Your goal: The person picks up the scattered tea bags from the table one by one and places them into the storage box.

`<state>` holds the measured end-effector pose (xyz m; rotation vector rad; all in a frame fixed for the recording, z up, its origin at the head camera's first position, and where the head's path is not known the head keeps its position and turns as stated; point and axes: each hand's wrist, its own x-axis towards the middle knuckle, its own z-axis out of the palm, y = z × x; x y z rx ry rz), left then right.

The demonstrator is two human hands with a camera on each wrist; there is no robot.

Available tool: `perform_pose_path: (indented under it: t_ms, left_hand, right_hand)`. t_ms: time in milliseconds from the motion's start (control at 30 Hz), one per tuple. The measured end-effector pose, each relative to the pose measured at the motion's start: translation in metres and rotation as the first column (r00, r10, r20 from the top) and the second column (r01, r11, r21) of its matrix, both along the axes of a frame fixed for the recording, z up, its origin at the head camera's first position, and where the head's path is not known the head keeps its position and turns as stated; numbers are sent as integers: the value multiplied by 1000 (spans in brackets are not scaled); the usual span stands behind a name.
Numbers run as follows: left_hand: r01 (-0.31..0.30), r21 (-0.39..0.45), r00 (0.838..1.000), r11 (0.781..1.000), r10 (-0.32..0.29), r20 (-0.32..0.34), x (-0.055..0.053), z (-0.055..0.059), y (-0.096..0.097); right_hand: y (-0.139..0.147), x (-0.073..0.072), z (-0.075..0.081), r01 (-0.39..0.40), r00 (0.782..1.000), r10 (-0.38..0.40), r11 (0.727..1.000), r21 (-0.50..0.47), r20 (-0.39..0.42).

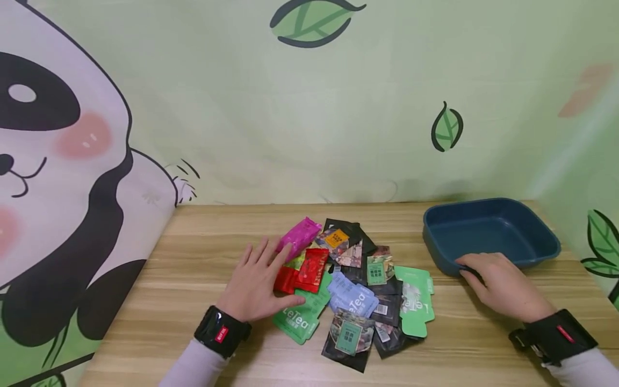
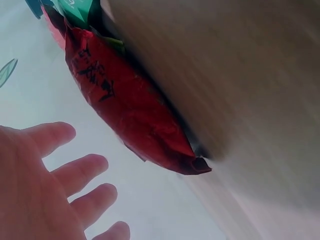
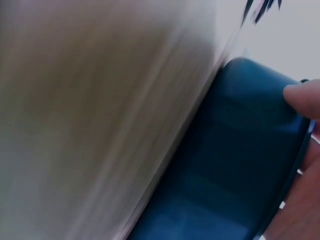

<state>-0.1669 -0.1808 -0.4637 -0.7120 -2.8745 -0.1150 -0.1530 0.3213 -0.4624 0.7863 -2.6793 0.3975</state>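
My left hand (image 1: pixel 256 285) is spread, fingers straight, over the left side of a pile of sachets; whether it touches any is unclear. Nearest to it are red foil packets (image 1: pixel 313 270), a magenta packet (image 1: pixel 300 236) and a green LeTea sachet (image 1: pixel 296 323). In the left wrist view a red packet (image 2: pixel 125 105) lies beyond the fingers, apart from them. My right hand (image 1: pixel 505 282) pinches the near-left rim of a dark blue basin (image 1: pixel 437 244). The right wrist view shows the thumb (image 3: pixel 302 99) on its outer wall, fingers over the rim.
Within the pile are a blue LeTea sachet (image 1: pixel 353 295), another green sachet (image 1: pixel 417 301) and several black tea sachets (image 1: pixel 348 338). All lie on a wooden table (image 1: pixel 203 236). Behind it hangs a green printed backdrop (image 1: pixel 232 107) with a panda.
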Motion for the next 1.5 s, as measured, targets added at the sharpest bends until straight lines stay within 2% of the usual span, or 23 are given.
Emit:
perform_pose_path:
  t_ms: [167, 400, 500, 700, 867, 1100, 1333, 1400, 1500]
  left_hand:
    - [26, 11, 1000, 1000, -27, 16, -2, 3, -3]
    - [12, 16, 991, 1000, -14, 132, -3, 10, -15]
    - [22, 43, 985, 999, -29, 168, -5, 15, -19]
    - [60, 61, 981, 996, -70, 183, -9, 15, -31]
    - [68, 68, 976, 995, -81, 202, -11, 13, -38]
    - [19, 91, 961, 996, -43, 274, -15, 14, -54]
    - [1, 132, 949, 991, -42, 311, -15, 28, -72]
    - [-10, 150, 945, 989, -40, 326, -14, 32, -76]
    - [-20, 192, 943, 981, -46, 331, -11, 39, -78]
  right_hand:
    - [-24, 6, 2, -14, 999, 13, 1000, 16, 42]
    - [-64, 13, 5, -39, 996, 36, 999, 32, 83]
    - [-82, 16, 5, -51, 996, 48, 998, 31, 78]
    - [-115, 19, 4, -75, 995, 72, 997, 34, 72]
    - [-138, 21, 3, -84, 991, 80, 996, 32, 104]
    - [-167, 23, 6, -130, 982, 127, 992, 7, 138]
    - [-174, 28, 16, -162, 974, 163, 987, -14, 156]
    - [-165, 27, 25, -137, 983, 142, 989, -53, 112]
    - [-139, 20, 41, -70, 997, 75, 980, -186, 16]
